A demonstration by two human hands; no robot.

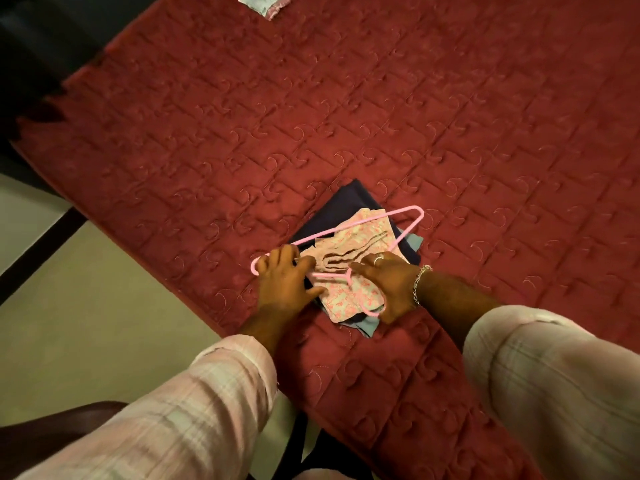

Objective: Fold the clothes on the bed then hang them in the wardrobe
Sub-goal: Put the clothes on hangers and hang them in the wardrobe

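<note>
Threading a pink hanger [349, 233] through a floral garment [349, 271], a person works atop a folded pile near the bed's [450, 116] front edge. Left hand [284, 282] rests spread on the hanger's end; right hand [388, 285] presses the cloth flat. Keeping folds pinned should prevent slipping. No containers visible.

Cloth scrap [265, 3] cropped at top edge
</note>
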